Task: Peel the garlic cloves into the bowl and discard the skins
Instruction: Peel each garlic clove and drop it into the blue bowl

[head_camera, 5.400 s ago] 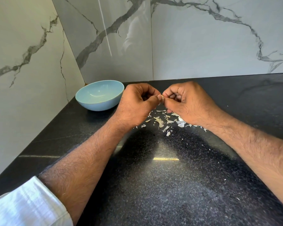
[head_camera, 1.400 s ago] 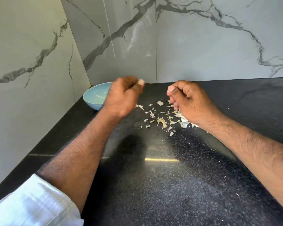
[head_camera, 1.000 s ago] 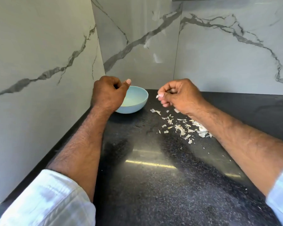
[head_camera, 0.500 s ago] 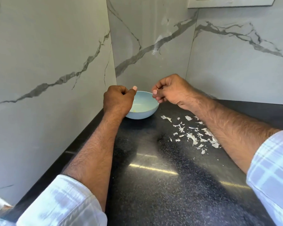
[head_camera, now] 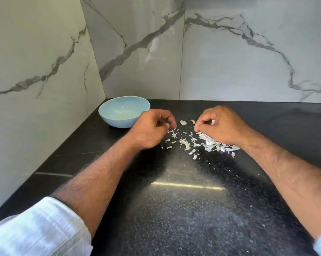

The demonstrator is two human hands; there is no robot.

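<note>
Both your hands hover over the garlic skins [head_camera: 196,141] on the worktop [head_camera: 183,209]: left hand [head_camera: 152,130] loosely curled, empty; right hand [head_camera: 218,126] curled, contents unclear.

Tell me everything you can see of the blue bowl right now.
The bowl is a pale blue, smooth, glossy round bowl, ceramic by the look of it, with a thin rim. It stands upright on the black speckled countertop, back in the corner where the marbled walls meet. The inside looks lighter near the bottom; whether cloves lie in it cannot be told. The left hand overlaps its right edge in the view; contact is unclear. The skins lie apart, to its right.
</note>
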